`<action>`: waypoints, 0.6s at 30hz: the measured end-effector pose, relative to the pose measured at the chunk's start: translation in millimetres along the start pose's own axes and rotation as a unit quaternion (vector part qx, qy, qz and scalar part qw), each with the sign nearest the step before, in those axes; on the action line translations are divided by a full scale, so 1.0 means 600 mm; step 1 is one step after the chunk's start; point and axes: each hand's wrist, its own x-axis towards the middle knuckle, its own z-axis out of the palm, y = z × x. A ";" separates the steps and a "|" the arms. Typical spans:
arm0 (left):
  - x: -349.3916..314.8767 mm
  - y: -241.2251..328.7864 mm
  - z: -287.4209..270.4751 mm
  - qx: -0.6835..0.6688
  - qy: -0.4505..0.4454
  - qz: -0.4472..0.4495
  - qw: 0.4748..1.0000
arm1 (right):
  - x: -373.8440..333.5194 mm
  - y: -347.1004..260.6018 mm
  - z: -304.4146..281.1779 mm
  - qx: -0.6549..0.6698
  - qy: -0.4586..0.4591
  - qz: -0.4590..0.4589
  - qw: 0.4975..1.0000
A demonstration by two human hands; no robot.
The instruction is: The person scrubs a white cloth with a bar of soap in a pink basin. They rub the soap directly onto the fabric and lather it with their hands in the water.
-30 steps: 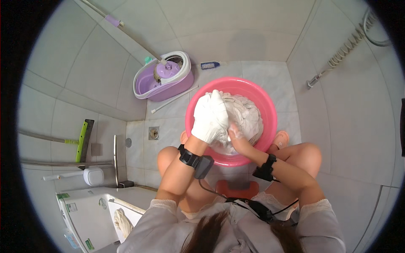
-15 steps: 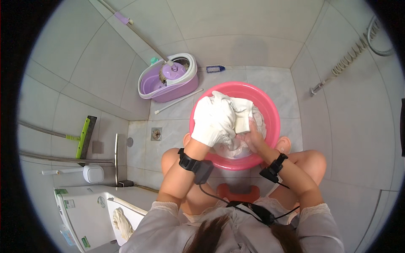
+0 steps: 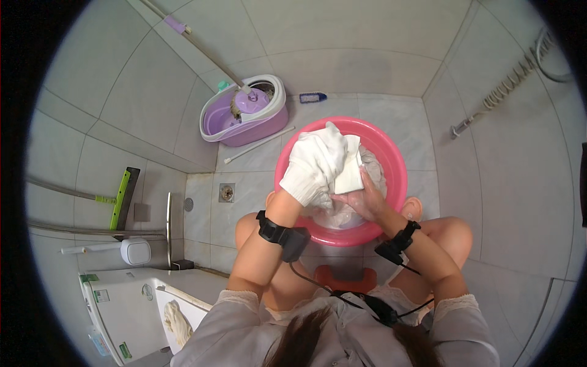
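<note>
A white garment (image 3: 315, 156) is bunched over my left hand, its ribbed edge around my wrist. That cloth hides my left fingers. My right hand (image 3: 365, 199) is palm up, with the thumb against a flat, folded white section of cloth (image 3: 349, 177) and the other fingers beneath it. Whether this section joins the bunched garment I cannot tell. Both hands are over a pink basin (image 3: 400, 177), where more pale wet cloth (image 3: 333, 218) lies in water.
Beyond the basin at the left stands a purple mop bucket (image 3: 244, 131) with a mop (image 3: 252, 101) in it. A scrubbing brush (image 3: 313, 98) lies by the far wall. A white rod (image 3: 260, 145) and a floor drain (image 3: 227, 193) are at the left. A red stool (image 3: 345, 279) is beneath me.
The flat white section has tilted and shifted slightly left and nearer. My right hand has turned more palm up beneath it. The bunched cloth on my left hand has moved slightly right.
</note>
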 end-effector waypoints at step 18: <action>-0.012 0.038 0.088 -0.728 0.065 -0.360 0.580 | -0.029 0.004 0.018 -0.676 0.111 -0.212 0.697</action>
